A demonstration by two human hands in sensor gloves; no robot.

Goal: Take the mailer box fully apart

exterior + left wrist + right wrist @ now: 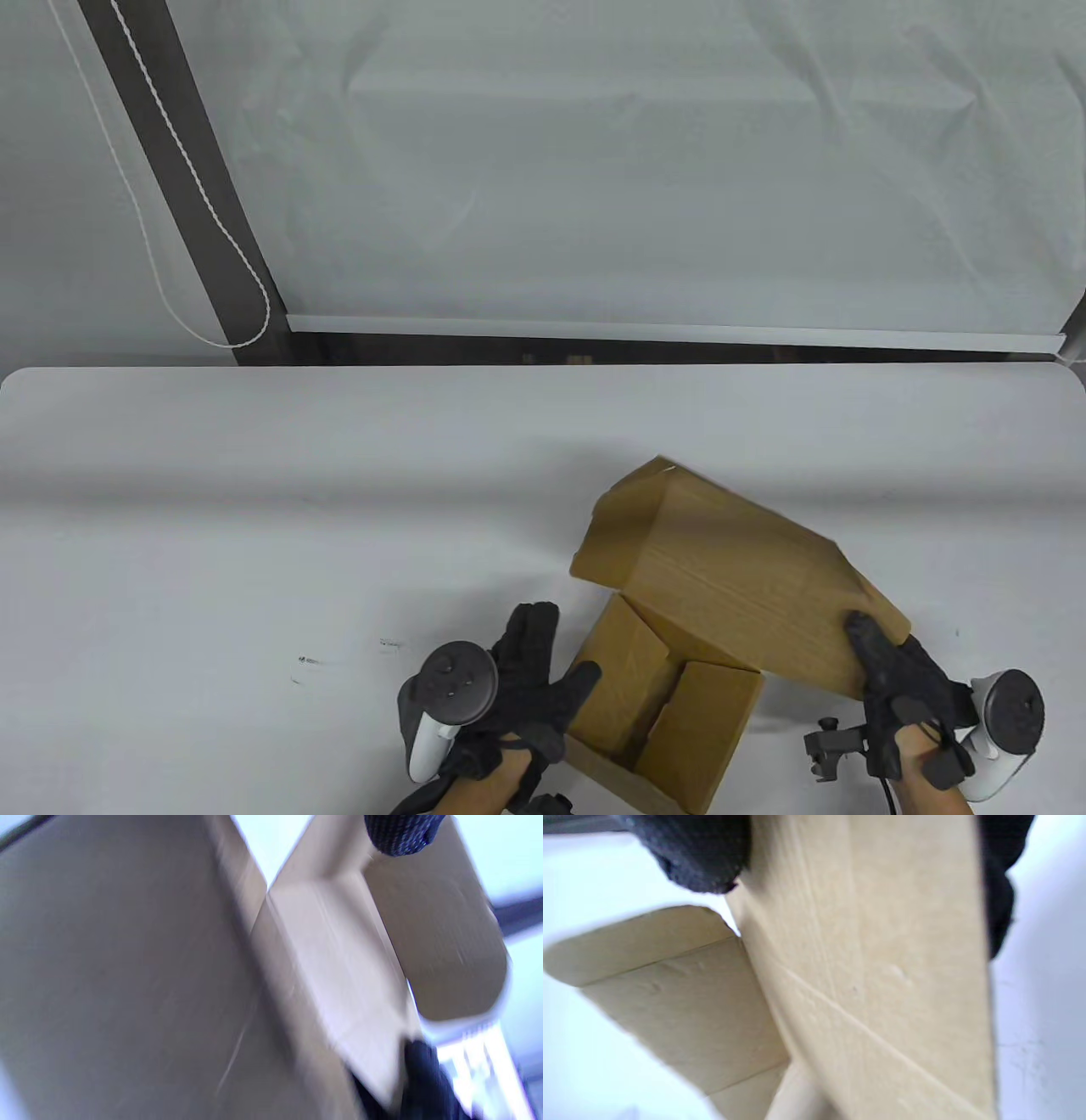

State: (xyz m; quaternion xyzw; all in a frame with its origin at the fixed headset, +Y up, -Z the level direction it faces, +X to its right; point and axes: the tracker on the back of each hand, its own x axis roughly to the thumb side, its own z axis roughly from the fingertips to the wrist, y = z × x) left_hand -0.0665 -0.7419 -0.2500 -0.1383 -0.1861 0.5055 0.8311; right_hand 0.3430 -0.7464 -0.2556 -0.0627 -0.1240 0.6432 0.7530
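Observation:
A brown cardboard mailer box (670, 705) stands near the table's front edge, its lid (730, 569) swung up and back. My right hand (891, 679) grips the lid's right front corner, fingers over the top. My left hand (534, 679) has its fingers spread; its thumb touches the box's left wall. In the left wrist view the box wall (127, 984) fills the frame, with a rounded flap (458, 955) beyond. In the right wrist view my fingers (704, 853) pinch the lid panel (882, 963).
The white table (254, 526) stretches left and back of the box. A dark post (195, 187) and a cord hang behind the table's far edge. A grey screen covers the background.

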